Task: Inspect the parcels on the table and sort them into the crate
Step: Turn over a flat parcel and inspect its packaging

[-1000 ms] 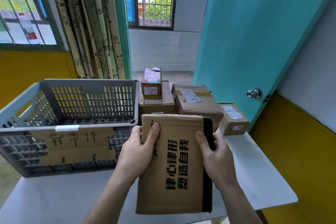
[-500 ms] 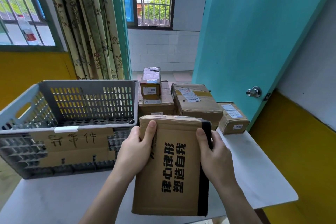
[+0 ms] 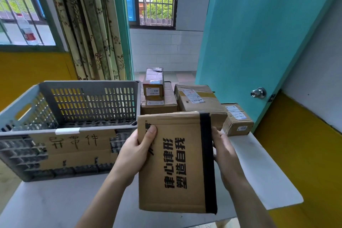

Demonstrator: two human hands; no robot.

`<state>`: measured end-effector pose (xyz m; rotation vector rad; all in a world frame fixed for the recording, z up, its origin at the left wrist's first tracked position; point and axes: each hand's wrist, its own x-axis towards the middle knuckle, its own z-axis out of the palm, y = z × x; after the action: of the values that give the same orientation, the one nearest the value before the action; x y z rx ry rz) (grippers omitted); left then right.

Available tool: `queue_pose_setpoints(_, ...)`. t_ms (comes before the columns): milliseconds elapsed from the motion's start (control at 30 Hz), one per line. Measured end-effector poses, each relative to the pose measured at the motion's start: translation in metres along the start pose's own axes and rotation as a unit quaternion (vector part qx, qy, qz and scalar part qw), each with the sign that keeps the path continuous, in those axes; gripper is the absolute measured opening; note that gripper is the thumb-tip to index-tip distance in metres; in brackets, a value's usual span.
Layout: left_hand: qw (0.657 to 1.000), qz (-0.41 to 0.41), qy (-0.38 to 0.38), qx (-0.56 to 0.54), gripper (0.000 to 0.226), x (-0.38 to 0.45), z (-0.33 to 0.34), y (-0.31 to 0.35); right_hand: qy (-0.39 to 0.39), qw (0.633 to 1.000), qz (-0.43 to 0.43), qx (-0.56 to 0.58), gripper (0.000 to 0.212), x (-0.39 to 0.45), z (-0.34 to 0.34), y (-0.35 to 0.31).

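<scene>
Item: flat cardboard parcel (image 3: 175,161) w/ black tape strip; I saw left hand (image 3: 132,153) and right hand (image 3: 224,152) fingers clasping its sides above tabletop (image 3: 259,168), beside grey crate (image 3: 74,116).

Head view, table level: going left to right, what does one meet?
Grey crate → left hand → held flat parcel → right hand → small box at the table's right edge.
</scene>
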<state>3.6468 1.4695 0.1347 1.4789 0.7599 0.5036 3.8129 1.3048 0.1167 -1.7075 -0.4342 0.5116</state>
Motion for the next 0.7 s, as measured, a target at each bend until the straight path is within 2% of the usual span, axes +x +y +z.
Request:
queue_pose_setpoints(33,1.0,-0.005,-0.003,-0.012,0.046,0.0,0.0,0.0,-0.021,1.0,0.02,0.009,0.056,0.001,0.0,0.001)
queue_pose_setpoints(67,1.0,-0.007,-0.007,-0.019,0.047,0.0,0.0,0.001,-0.044,0.998,0.038,0.017,0.056,0.0,0.0,0.002)
queue_pose_setpoints(167,1.0,-0.005,-0.005,-0.02,0.048,0.0,0.0,0.0,-0.077,0.995,0.063,0.002,0.036,-0.003,-0.002,-0.002)
queue_pose_setpoints(233,1.0,-0.009,-0.006,-0.017,0.049,0.0,0.0,-0.001,-0.063,0.996,0.063,-0.009,0.035,-0.001,-0.004,-0.002)
queue_pose_setpoints(367,1.0,0.001,0.021,0.013,0.054,0.003,0.003,0.002,-0.009,0.998,0.064,-0.026,0.066,0.002,-0.01,0.004)
queue_pose_setpoints(467,0.993,0.02,0.062,0.103,0.078,0.005,0.007,0.005,0.025,0.996,0.07,-0.04,0.075,0.003,-0.013,0.013)
queue_pose_setpoints(567,0.986,-0.015,0.037,0.163,0.118,0.002,0.016,0.01,0.031,0.997,0.071,-0.022,0.093,0.0,-0.013,0.015)
queue_pose_setpoints(633,0.978,-0.031,0.028,0.204,0.122,-0.002,0.021,0.01,0.032,0.997,0.071,-0.022,0.078,-0.002,-0.009,0.012)
queue_pose_setpoints(700,0.969,-0.034,0.013,0.245,0.116,-0.006,0.028,0.008,0.049,0.997,0.059,-0.031,0.066,-0.002,-0.007,0.009)
